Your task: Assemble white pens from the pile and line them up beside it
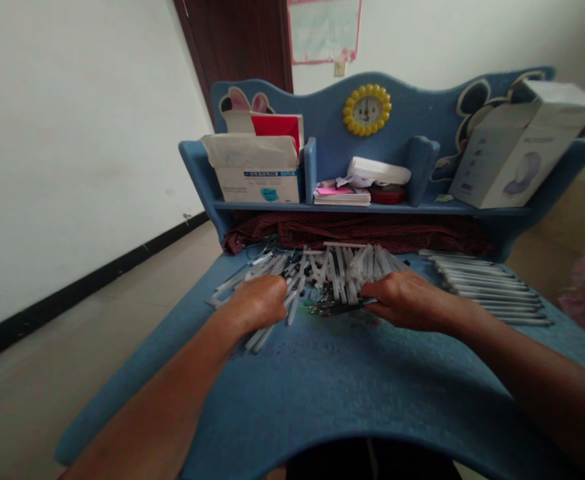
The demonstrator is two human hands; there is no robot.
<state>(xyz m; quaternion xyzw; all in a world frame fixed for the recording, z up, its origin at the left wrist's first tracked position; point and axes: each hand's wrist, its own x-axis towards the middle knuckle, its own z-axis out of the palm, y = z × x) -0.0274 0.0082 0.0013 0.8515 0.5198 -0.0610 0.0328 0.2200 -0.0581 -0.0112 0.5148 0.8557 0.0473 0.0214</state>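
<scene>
My left hand (265, 299) is closed over the left part of a pile of clear pen barrels (340, 273). Its fingertips are turned away, so what it grips is hidden. Some barrels (260, 339) stick out below that hand. On the right of the pile, my right hand (400, 299) has its thumb and fingers pressed together. A thin dark stick reaches its fingertips, but whether they grip it is unclear. Small dark pen parts (327, 307) lie between the hands. Beyond my right hand, several pens (492, 290) with dark cores lie side by side in a row.
The blue desk (322, 393) has a raised shelf (342, 209) at the back. On it stand a mask box (257, 177), a stack of paper (342, 197) and a tall white box (517, 150). A dark red checked cloth (352, 230) lies below. A yellow-rimmed clock (367, 110) hangs above.
</scene>
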